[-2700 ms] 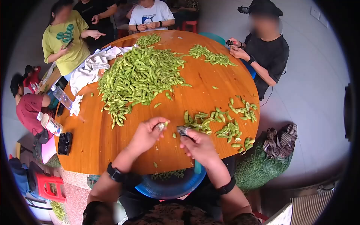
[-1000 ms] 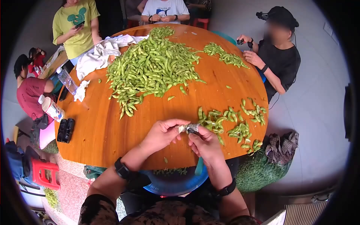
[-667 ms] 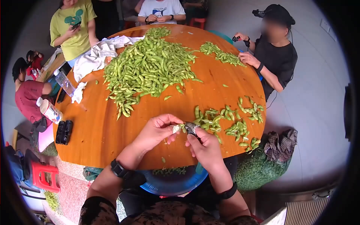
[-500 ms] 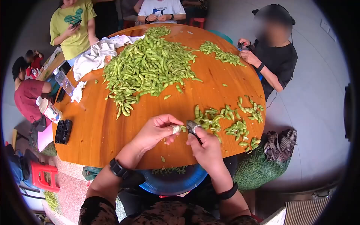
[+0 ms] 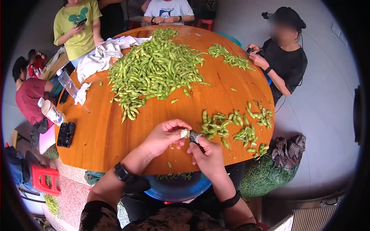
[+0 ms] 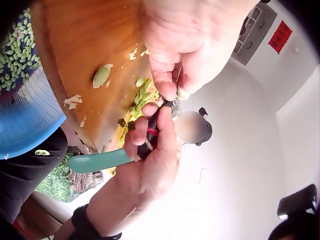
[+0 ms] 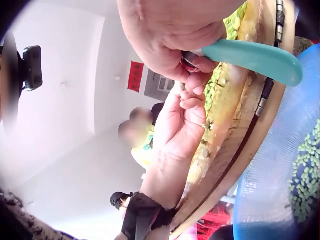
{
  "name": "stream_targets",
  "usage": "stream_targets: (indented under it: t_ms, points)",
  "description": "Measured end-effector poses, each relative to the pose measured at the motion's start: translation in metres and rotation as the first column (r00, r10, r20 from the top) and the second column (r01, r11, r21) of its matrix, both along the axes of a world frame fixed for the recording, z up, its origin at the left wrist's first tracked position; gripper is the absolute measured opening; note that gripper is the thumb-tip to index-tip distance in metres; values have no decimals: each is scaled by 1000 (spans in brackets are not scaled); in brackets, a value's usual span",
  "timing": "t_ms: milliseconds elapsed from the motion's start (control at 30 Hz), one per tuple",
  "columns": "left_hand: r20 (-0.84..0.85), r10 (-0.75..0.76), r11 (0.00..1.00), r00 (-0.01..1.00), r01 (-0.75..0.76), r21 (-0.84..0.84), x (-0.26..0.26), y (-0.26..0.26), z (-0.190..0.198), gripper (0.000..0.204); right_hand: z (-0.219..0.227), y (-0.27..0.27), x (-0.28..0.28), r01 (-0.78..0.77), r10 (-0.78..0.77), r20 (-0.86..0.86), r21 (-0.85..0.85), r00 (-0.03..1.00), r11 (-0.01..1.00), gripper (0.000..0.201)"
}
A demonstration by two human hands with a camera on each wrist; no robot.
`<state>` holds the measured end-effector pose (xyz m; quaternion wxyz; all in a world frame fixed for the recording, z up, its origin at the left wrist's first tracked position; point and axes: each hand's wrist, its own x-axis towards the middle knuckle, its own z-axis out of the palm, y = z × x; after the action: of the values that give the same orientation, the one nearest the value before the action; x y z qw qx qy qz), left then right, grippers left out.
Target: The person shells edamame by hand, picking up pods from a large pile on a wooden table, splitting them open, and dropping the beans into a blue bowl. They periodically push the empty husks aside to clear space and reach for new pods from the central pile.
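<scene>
Over the near part of the round wooden table [image 5: 162, 115], my left hand [image 5: 163, 139] pinches a small pale thing at its fingertips. Close to its right, my right hand [image 5: 206, 154] grips a dark tool; in the left wrist view a teal handle [image 6: 100, 161] sticks out below that hand [image 6: 155, 165]. The fingertips of both hands almost meet. A large heap of green pods [image 5: 154, 71] lies beyond the hands, and loose pods [image 5: 217, 125] lie to their right. Whether a pod is between the fingers is hidden.
Below the table edge is a blue basin [image 5: 177, 188] with green beans. At left are a bottle [image 5: 52, 111], a black case [image 5: 66, 134] and a white cloth [image 5: 96, 61]. A full green bag [image 5: 266, 177] stands at right. Several people are around the table.
The hands, apart at first, have come together. Green beans seen at my left fingertips half a second ago no longer show there, and the dark tool has moved slightly left and down.
</scene>
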<state>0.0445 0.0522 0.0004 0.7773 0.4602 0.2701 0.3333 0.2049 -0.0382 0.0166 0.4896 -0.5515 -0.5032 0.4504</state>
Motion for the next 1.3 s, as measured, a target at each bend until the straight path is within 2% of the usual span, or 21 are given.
stream_targets:
  t_ms: [67,100,167,200,300,367,400,467,600,700,767,800,867,900,967,1000,1067,1167,1300]
  points:
    - [-86,29,994,996,-19,110,1,-3,4,17,0,1,-2,24,-23,12,-15,1000,1000,8]
    - [-85,29,994,996,-20,110,2,-3,4,17,-1,2,-3,23,-23,12,-15,1000,1000,8]
    - [-95,51,989,994,-37,145,3,-4,2,22,-6,4,-4,69,-80,108,97,991,993,9]
    - [-95,50,989,994,-36,144,3,-4,3,22,-9,5,-5,70,-80,108,97,991,993,9]
    - [-116,63,997,991,-56,62,4,-4,3,30,-11,7,-8,99,-122,174,136,977,986,11]
    - [27,62,997,998,-61,-39,6,-4,-3,35,-7,7,-11,114,-165,215,230,963,967,12]
    - [27,62,997,998,-61,-39,7,-6,-2,35,-7,8,-12,114,-164,215,230,963,967,12]
    - [-95,53,974,994,-30,225,8,-9,2,33,-10,11,-13,78,-167,223,358,960,930,13]
    - [-179,71,942,981,-7,334,7,-9,-1,32,-14,8,-11,68,-178,344,308,922,949,13]
    - [-192,19,954,981,40,298,3,-8,-3,30,-10,8,-8,73,-149,254,284,956,956,12]
    - [-307,94,902,947,50,429,4,-11,-6,31,-15,9,-1,70,-83,88,144,993,987,10]
    - [-307,91,902,947,52,428,5,-12,-6,31,-14,8,2,72,-85,87,143,993,987,10]
    - [-326,225,669,918,98,737,6,-12,-6,36,-10,10,9,-10,0,-144,-69,990,998,11]
    - [-326,225,668,918,98,738,7,-10,-8,36,-10,11,12,-39,12,-217,-120,976,992,11]
    - [-288,309,532,906,86,842,10,-8,-14,37,-6,12,14,-58,8,-274,-173,962,983,12]
    - [-289,309,531,906,88,843,10,-9,-10,37,-5,12,15,-80,1,-330,-225,944,971,12]
    - [-392,313,586,865,149,797,10,-12,2,33,-8,12,12,-79,9,-316,-209,949,975,12]
    - [-441,343,608,829,162,777,9,-13,1,30,-12,12,7,-72,16,-285,-188,958,979,13]
    - [-397,380,561,835,133,817,10,-11,-8,30,-12,11,8,-65,12,-269,-189,963,980,14]
